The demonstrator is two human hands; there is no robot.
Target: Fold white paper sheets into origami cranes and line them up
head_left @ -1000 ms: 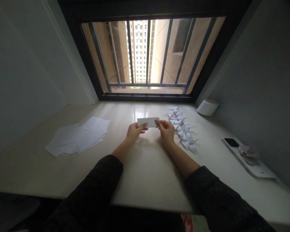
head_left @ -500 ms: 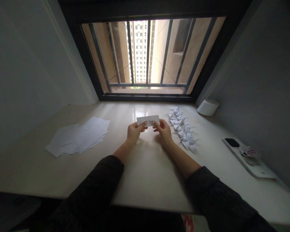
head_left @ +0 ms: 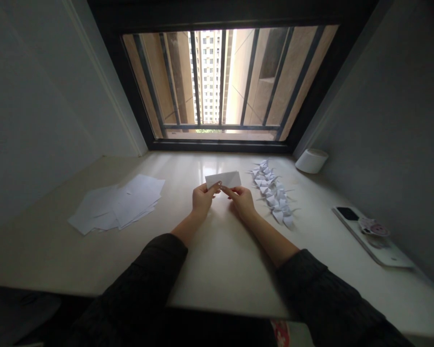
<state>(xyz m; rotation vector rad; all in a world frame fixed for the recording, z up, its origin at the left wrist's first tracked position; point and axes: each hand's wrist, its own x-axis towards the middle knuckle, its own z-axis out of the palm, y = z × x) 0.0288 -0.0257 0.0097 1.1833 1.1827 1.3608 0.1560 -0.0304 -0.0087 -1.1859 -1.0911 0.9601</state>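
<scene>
A folded white sheet of paper [head_left: 224, 179], a flat oblong with a faint slanting crease, is held up over the sill between my hands. My left hand [head_left: 201, 198] pinches its lower left part, thumb in front and fingers behind. My right hand [head_left: 243, 198] has its fingertips closed at the lower middle edge, close to the left thumb. Fingers behind the paper are partly hidden. Right of my right hand stand several folded paper cranes [head_left: 273, 190] in a close cluster. Over to the left lies a loose stack of white paper sheets [head_left: 137, 200].
A white cup-like object [head_left: 311, 160] leans by the right wall. Near the right edge lies a phone [head_left: 376, 241] with a round decorated grip on its back. Behind the pale sill [head_left: 217, 270] is a barred window [head_left: 220, 144] with a dark frame.
My right hand has shifted from the paper's right end to its lower middle, near the left thumb. More of the paper's face now shows on the right.
</scene>
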